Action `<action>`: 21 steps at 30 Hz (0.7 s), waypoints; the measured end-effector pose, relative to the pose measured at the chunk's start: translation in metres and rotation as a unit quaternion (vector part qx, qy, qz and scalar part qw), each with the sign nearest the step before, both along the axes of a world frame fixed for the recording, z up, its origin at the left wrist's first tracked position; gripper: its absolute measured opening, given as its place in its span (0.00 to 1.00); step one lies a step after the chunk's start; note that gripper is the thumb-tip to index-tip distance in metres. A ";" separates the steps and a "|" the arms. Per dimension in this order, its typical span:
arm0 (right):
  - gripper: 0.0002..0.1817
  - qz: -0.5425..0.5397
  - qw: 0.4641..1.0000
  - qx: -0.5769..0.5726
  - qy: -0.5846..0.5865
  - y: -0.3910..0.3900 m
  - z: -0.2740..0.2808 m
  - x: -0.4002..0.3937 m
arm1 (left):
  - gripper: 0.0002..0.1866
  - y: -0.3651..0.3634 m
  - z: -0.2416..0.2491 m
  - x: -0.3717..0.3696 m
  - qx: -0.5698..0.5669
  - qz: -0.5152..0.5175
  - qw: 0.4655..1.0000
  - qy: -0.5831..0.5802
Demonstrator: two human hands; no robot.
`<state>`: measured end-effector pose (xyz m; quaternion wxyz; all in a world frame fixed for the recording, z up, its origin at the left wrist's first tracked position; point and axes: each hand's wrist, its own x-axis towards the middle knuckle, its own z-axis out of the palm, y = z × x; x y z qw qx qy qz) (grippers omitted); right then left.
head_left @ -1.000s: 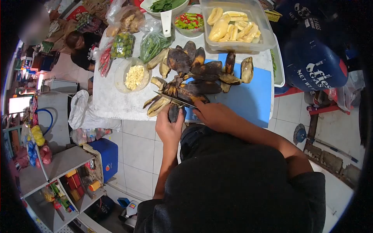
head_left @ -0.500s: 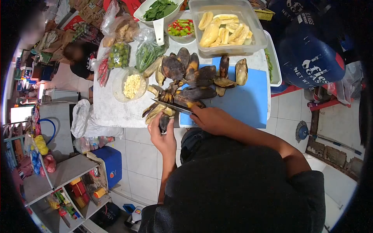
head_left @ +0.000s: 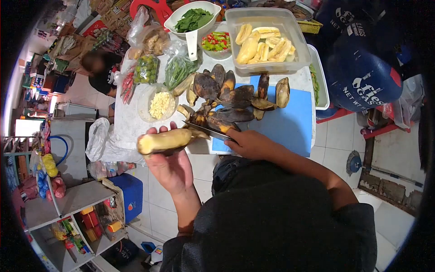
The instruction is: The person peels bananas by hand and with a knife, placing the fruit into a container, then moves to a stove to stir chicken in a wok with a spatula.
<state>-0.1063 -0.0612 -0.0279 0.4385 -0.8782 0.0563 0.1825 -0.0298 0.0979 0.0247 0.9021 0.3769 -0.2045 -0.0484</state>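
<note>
In my left hand (head_left: 171, 168) is a partly peeled banana (head_left: 164, 141), held up at the table's front left edge. Its pale flesh faces up and some dark skin shows along the lower side. My right hand (head_left: 250, 144) grips a knife (head_left: 209, 131), whose blade points left over the near edge of the table. Just behind the blade lies a heap of dark, blackened bananas and peels (head_left: 226, 97), partly on a blue cutting board (head_left: 290, 120). A clear plastic tub (head_left: 268, 67) at the back holds several peeled bananas (head_left: 258, 50).
Beside the heap stands a bowl of chopped garlic (head_left: 159, 105). Further back are bagged green vegetables (head_left: 179, 70), a bowl of cut chillies (head_left: 216, 41) and a white strainer of leaves (head_left: 192, 43). Blue gas cylinders (head_left: 362, 81) stand right. Another person (head_left: 102, 72) is at far left.
My left hand has lifted a banana from beside the knife, moving left and up toward the camera with the palm turned up. The right hand and knife stay near the heap.
</note>
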 end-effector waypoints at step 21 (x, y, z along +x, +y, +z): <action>0.33 -0.242 0.829 0.504 0.019 -0.022 0.054 -0.015 | 0.14 -0.089 -0.007 0.002 -0.080 -0.090 0.964 0.237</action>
